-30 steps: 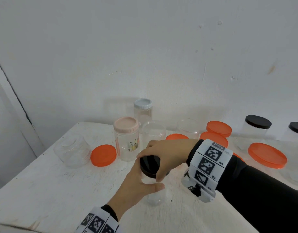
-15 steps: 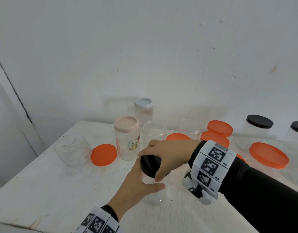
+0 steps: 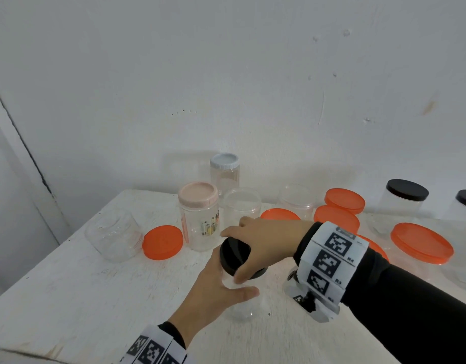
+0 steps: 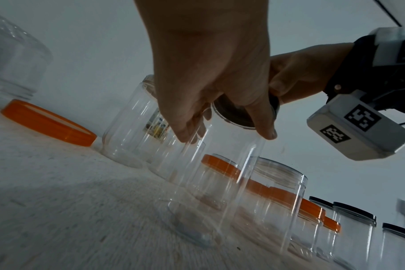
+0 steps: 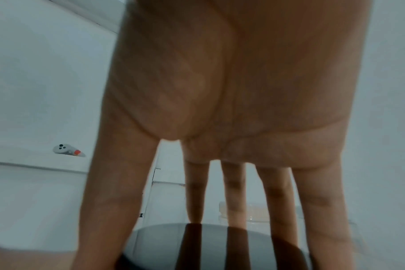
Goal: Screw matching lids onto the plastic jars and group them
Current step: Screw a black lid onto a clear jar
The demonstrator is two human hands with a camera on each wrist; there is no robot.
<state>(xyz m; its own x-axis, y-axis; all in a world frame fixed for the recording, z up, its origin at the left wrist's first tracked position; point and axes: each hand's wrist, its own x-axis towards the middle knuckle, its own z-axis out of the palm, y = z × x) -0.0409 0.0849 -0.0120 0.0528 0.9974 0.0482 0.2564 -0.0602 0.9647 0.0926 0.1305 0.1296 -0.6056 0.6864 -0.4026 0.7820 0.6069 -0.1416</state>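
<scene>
A clear plastic jar (image 3: 242,303) stands on the white table (image 3: 69,298) near its front. My left hand (image 3: 216,285) wraps round the jar's upper body (image 4: 220,182), thumb on the near side. A black lid (image 3: 234,254) sits on the jar's mouth, and my right hand (image 3: 263,243) grips it from above with fingers spread round its rim. In the right wrist view the fingers (image 5: 234,201) reach down onto the dark lid (image 5: 220,246). The left wrist view shows the lid's underside (image 4: 234,115) through the jar.
Behind stand a pink-lidded jar (image 3: 199,216), a white-lidded jar (image 3: 224,174) and open clear jars (image 3: 242,208). A clear jar (image 3: 113,235) lies on its side at left beside an orange lid (image 3: 162,241). Orange lids (image 3: 345,200) and black-lidded jars (image 3: 405,198) fill the right.
Both hands hold the same grips on jar and lid. The view has shifted slightly; no clear turn of the lid shows.
</scene>
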